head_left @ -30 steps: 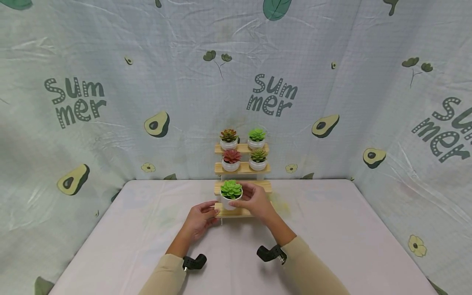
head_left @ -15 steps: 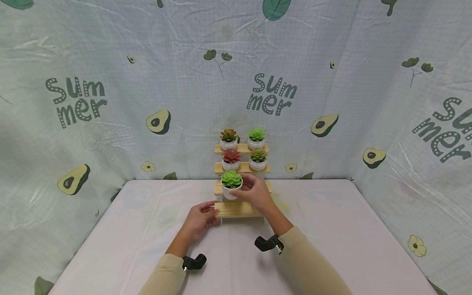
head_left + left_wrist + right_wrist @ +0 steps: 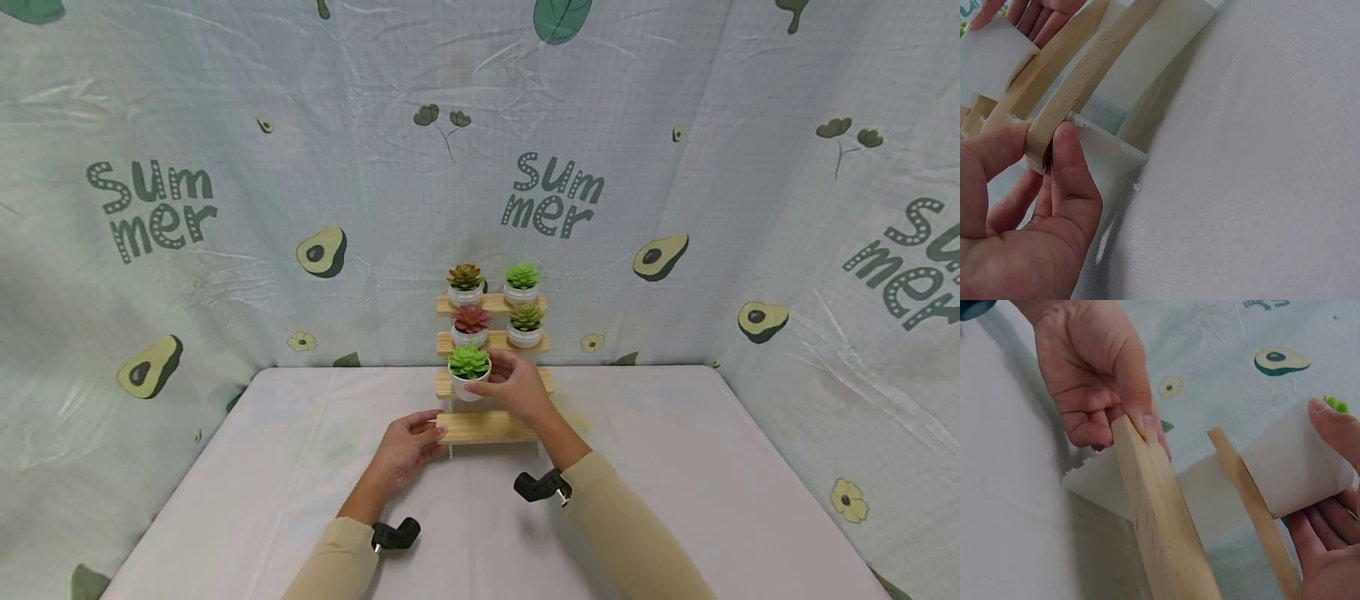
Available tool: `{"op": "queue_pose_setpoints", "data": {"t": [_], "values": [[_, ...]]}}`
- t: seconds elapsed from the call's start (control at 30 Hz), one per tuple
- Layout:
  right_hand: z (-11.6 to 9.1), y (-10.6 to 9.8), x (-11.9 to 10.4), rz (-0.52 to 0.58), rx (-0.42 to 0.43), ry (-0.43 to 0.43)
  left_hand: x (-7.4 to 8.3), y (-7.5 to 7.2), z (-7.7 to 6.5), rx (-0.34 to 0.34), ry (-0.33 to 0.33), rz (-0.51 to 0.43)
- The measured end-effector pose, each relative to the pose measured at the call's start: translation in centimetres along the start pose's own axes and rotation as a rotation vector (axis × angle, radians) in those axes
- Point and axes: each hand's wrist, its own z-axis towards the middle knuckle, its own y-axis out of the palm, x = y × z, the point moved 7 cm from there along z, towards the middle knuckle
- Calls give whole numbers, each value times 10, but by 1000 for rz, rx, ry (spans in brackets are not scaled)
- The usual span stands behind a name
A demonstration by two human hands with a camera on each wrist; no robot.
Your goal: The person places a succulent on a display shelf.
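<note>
My right hand [image 3: 519, 388] grips a white pot with a bright green succulent [image 3: 469, 363] by its right side. In the right wrist view the base of this white pot [image 3: 1294, 465] meets a wooden slat, the second step from the bottom of a tiered plant stand [image 3: 491, 427]. My left hand [image 3: 408, 446] pinches the left end of the lowest slat; in the left wrist view thumb and fingers [image 3: 1072, 169] close on the slat end [image 3: 1054, 128]. Thin white side panels [image 3: 1107, 150] hold up the slats.
Higher on the stand sit a red succulent [image 3: 471, 320], an olive-green succulent [image 3: 525, 322], a brown-orange succulent [image 3: 465, 280] and another green succulent [image 3: 522, 280], all in white pots. A printed cloth [image 3: 420, 208] hangs behind the pale table [image 3: 300, 467].
The green succulent in my right hand has risen from the lowest slat to the one above and shifted slightly left. My left hand has stayed on the slat end.
</note>
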Motion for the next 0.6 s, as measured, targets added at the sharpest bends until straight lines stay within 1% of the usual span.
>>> {"op": "queue_pose_setpoints", "data": {"t": [0.6], "values": [[1, 4, -5, 36, -15, 13, 0, 0, -3, 7, -24, -1]]}}
